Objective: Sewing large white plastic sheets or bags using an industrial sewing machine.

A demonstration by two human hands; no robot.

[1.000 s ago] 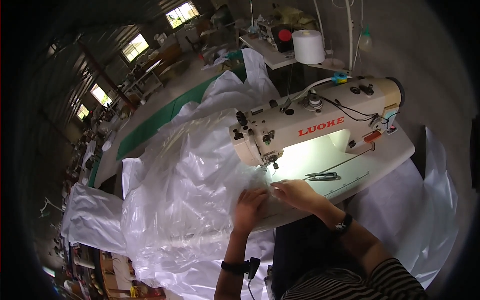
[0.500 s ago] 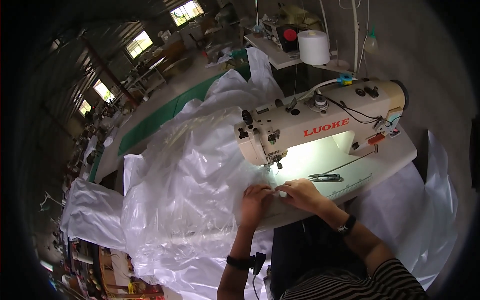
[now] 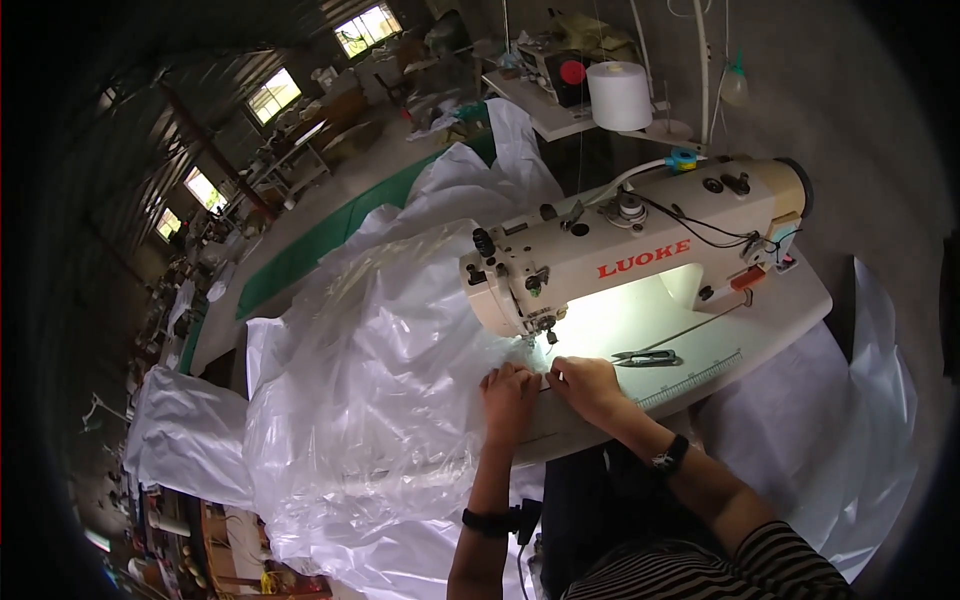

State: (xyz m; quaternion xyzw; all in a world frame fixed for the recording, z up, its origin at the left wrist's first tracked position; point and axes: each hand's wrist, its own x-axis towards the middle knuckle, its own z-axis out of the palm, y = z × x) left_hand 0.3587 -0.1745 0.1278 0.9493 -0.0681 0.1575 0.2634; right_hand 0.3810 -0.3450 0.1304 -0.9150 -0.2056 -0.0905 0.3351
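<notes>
White and clear plastic sheeting (image 3: 370, 330) lies in folds over the left of the table and up to the sewing machine (image 3: 640, 230). My left hand (image 3: 510, 390) is on the sheeting's right edge just in front of the needle area (image 3: 540, 335), fingers bent and closed on it. Close beside it, my right hand (image 3: 588, 385) pinches at the same edge with thumb and forefinger. The pinched part is mostly hidden by my fingers. A lamp lights the machine bed (image 3: 620, 320) brightly behind my right hand.
Thread snips (image 3: 648, 358) lie on the bed by a printed ruler scale (image 3: 690, 380). A white thread cone (image 3: 619, 97) stands behind the machine. More white sheeting (image 3: 800, 410) hangs at the right. A green-topped table (image 3: 310, 240) stretches away at the far left.
My hands have shifted slightly at the sheeting's edge, the left fingers drawing in and the right hand curling more. The whole view has moved a little.
</notes>
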